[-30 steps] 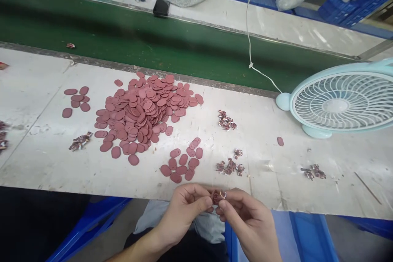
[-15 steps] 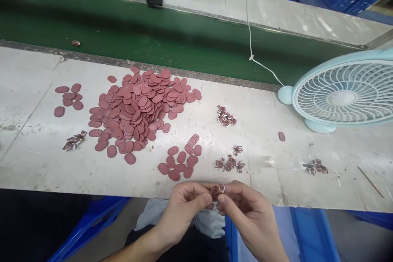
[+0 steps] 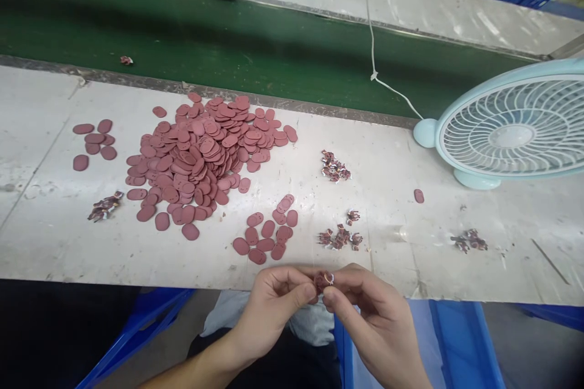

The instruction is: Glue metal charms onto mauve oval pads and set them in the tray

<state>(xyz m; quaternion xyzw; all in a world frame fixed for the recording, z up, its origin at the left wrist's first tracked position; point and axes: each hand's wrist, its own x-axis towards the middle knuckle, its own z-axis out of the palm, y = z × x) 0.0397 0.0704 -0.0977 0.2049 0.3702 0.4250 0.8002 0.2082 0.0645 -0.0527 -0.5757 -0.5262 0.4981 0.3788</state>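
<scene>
Between my two hands, at the table's front edge, is a small brown figurine [image 3: 323, 281] with white and orange bits. My left hand [image 3: 278, 301] pinches it from the left with thumb and fingers. From the other side my right hand [image 3: 369, 310] grips it, thumb tip close to the left thumb. The fingers cover much of its shape, and I cannot tell whether an oval piece is joined to it. Just beyond my hands lie a loose group of reddish-brown oval discs [image 3: 267, 229] and a cluster of similar little figurines [image 3: 340, 237].
A large heap of oval discs [image 3: 196, 155] covers the table's left middle. More figurines lie at the back [image 3: 335, 167], left [image 3: 104, 206] and right [image 3: 469, 240]. A light-blue fan [image 3: 511, 127] stands at right, its white cord [image 3: 373, 42] crossing the green belt [image 3: 274, 36]. Below sits a blue crate [image 3: 465, 340].
The view has tilted slightly, so the table's contents sit a little higher. A small piece on the green belt has shifted right. Both hands keep their pinch on the figurine, almost still.
</scene>
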